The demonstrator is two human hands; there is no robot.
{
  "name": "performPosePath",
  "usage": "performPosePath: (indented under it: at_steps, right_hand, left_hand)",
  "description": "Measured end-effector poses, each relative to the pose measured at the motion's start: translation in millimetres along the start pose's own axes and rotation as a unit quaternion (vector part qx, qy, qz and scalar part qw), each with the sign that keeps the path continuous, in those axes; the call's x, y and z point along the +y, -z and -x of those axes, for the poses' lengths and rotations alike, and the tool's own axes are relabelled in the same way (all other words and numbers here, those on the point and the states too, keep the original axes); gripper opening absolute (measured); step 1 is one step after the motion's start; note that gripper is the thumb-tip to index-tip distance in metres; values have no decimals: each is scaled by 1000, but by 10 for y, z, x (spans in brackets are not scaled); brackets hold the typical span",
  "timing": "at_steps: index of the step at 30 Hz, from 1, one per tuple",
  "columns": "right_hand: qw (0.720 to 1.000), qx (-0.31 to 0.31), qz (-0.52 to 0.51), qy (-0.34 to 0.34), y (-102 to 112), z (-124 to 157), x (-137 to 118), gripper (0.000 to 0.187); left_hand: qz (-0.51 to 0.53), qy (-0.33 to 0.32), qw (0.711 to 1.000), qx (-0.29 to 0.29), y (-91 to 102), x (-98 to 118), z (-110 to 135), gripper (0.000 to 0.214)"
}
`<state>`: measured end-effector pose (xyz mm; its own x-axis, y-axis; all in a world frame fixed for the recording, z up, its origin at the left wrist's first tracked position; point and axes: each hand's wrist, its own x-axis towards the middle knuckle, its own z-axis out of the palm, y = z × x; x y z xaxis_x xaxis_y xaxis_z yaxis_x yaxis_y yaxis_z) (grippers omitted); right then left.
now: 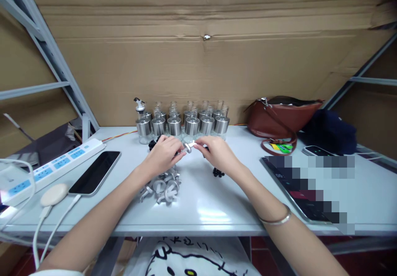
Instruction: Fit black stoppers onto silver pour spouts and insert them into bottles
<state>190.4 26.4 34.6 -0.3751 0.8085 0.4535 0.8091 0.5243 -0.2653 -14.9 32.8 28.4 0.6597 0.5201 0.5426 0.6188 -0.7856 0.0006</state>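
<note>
My left hand (pixel 164 155) is closed, thumb and fingers pinching one side of a small grey pourer spout (pixel 187 147). At the spout's other end, the fingertips of my right hand (pixel 215 154) close on its narrow light tip. Below my left hand lies a pile of similar grey pourer spouts (pixel 163 187). Small black parts (pixel 218 172) lie under my right hand, and more black pieces (pixel 153 144) show behind my left. Beyond both hands stand two rows of glass bottles with steel sleeves (pixel 191 126); the front left one carries a pourer top (pixel 139 105).
On the left are a power strip (pixel 58 166), a phone (pixel 96 172), a round charger (pixel 54 194) and white cables. To the right lie a brown bag (pixel 279 121), a dark cap (pixel 331 131) and a tablet (pixel 291 189). Cardboard (pixel 155 65) backs the table.
</note>
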Motion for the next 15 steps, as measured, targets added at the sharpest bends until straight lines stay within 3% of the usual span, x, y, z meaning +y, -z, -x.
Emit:
performPosePath:
  at_steps: [4, 9, 12, 15]
  right_hand:
    - [999, 4, -18, 49, 10, -8, 67, 16]
    - [991, 0, -95, 98, 21, -2, 106, 16]
    - [987, -35, -136, 83, 78, 6, 91, 15]
    - [981, -117, -150, 39, 162, 19, 122, 16]
  left_hand:
    - [21, 0, 1000, 12, -30, 1, 2, 23]
    - [22, -65, 995, -70, -46, 72, 6, 29]
    - [8, -75, 993, -90, -45, 140, 16, 22]
    - [18, -82, 991, -101, -41, 183, 21, 22]
